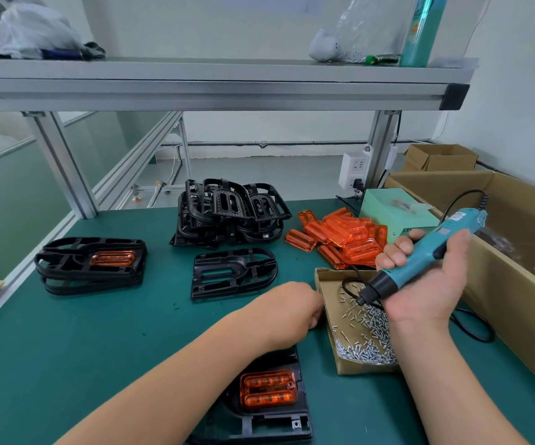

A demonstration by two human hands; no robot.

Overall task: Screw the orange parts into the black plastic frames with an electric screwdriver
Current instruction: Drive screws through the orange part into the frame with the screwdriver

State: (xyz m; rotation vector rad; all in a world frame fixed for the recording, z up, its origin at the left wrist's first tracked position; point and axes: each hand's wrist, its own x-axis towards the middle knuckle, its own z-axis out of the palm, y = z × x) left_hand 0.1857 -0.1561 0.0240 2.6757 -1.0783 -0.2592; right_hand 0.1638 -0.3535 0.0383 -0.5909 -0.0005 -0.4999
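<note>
My right hand [426,277] grips a teal electric screwdriver [420,255], its black tip pointing down-left over a cardboard tray of screws [325,284]. My left hand [291,308] has its fingers curled at the tray's left edge; what they pinch is hidden. Under my left forearm lies a black frame [269,425] with an orange part [267,390] set in it. An empty black frame [232,273] lies mid-table. Loose orange parts [340,237] are piled behind the tray. At the left, stacked frames [89,266] carry an orange part on top.
A heap of black frames [230,213] sits at the back. A green power box [394,213] and large cardboard boxes [516,239] line the right side. The screwdriver's black cable [471,326] loops on the green mat. An aluminium shelf [214,88] spans overhead.
</note>
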